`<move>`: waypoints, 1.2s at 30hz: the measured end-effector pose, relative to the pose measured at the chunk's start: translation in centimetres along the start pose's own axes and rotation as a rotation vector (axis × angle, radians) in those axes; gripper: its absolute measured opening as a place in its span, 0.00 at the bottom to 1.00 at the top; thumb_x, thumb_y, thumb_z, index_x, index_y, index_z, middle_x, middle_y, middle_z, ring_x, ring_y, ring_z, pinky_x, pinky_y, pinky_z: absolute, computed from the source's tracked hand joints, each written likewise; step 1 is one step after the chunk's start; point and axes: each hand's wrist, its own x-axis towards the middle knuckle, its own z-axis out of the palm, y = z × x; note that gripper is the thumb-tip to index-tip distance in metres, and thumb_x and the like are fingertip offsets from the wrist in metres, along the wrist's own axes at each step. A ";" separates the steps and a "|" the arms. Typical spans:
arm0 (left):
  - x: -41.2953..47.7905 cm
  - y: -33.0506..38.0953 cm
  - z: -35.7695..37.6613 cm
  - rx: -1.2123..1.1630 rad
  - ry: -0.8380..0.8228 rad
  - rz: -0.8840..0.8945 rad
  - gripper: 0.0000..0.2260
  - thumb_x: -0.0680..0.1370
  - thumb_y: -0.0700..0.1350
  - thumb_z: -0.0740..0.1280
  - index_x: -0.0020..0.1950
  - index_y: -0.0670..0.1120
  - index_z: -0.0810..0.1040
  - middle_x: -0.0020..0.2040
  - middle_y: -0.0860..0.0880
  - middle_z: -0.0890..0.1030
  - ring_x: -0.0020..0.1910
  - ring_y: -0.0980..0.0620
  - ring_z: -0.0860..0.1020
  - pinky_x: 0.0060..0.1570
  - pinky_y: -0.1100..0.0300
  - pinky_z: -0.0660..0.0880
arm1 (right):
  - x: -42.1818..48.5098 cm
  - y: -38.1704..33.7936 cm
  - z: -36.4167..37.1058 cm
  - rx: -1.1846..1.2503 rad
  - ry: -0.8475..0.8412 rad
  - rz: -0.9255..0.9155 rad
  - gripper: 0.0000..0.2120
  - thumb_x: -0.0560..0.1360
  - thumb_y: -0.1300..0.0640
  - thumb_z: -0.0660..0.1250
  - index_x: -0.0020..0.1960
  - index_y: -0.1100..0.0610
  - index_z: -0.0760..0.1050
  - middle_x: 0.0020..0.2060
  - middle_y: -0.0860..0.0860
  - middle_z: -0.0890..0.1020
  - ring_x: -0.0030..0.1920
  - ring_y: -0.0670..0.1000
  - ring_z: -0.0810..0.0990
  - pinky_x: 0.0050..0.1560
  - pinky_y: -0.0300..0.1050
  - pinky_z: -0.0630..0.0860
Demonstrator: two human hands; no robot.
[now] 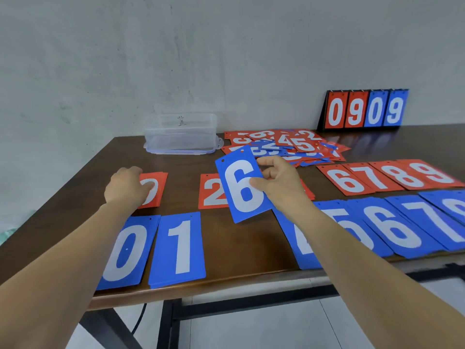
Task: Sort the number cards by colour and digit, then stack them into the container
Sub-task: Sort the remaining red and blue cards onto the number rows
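My right hand (279, 182) pinches a blue 6 card (241, 185) and holds it tilted above the table, over a red 2 pile (211, 191). My left hand (125, 185) rests on a red 0 pile (154, 188), fingers on the cards. Blue 0 (128, 250) and blue 1 (178, 248) piles lie near the front edge. Red 6, 7, 8, 9 piles (387, 176) and blue 5, 6, 7 piles (392, 227) lie in rows at the right. A mixed heap of red and blue cards (284, 146) sits further back. The clear plastic container (181, 133) stands at the back.
A scoreboard stand (364, 109) showing 0909 stands against the wall at the back right. The dark wooden table (241, 243) has its front edge close to me. A grey wall rises behind it.
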 end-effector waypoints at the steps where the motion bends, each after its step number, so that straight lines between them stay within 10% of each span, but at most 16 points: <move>1: -0.3 0.7 0.1 -0.011 0.001 0.022 0.24 0.78 0.50 0.68 0.70 0.42 0.71 0.66 0.39 0.73 0.63 0.39 0.73 0.56 0.44 0.73 | -0.3 0.1 -0.6 0.014 0.008 0.003 0.16 0.74 0.62 0.71 0.59 0.53 0.71 0.44 0.45 0.81 0.42 0.44 0.82 0.34 0.36 0.80; 19: -9.5 18.6 1.6 -0.239 -0.011 0.197 0.24 0.76 0.53 0.70 0.69 0.44 0.73 0.66 0.44 0.76 0.63 0.43 0.75 0.59 0.46 0.73 | -5.0 5.8 -24.5 -0.138 0.212 0.204 0.18 0.73 0.65 0.72 0.61 0.60 0.74 0.42 0.52 0.81 0.41 0.49 0.82 0.30 0.36 0.75; 30: -13.8 25.3 5.0 -0.133 -0.058 0.230 0.27 0.76 0.56 0.69 0.72 0.47 0.69 0.68 0.44 0.73 0.61 0.45 0.75 0.57 0.49 0.77 | -5.8 8.9 -25.5 -0.900 0.139 0.140 0.21 0.74 0.50 0.71 0.63 0.51 0.70 0.42 0.44 0.72 0.43 0.48 0.75 0.38 0.41 0.68; 36: -14.4 27.4 5.2 -0.128 -0.043 0.225 0.27 0.77 0.56 0.68 0.73 0.47 0.69 0.66 0.45 0.74 0.59 0.47 0.76 0.53 0.54 0.76 | -4.5 8.9 -26.3 -0.932 0.076 0.073 0.16 0.75 0.49 0.69 0.61 0.49 0.71 0.43 0.43 0.73 0.44 0.47 0.75 0.37 0.41 0.67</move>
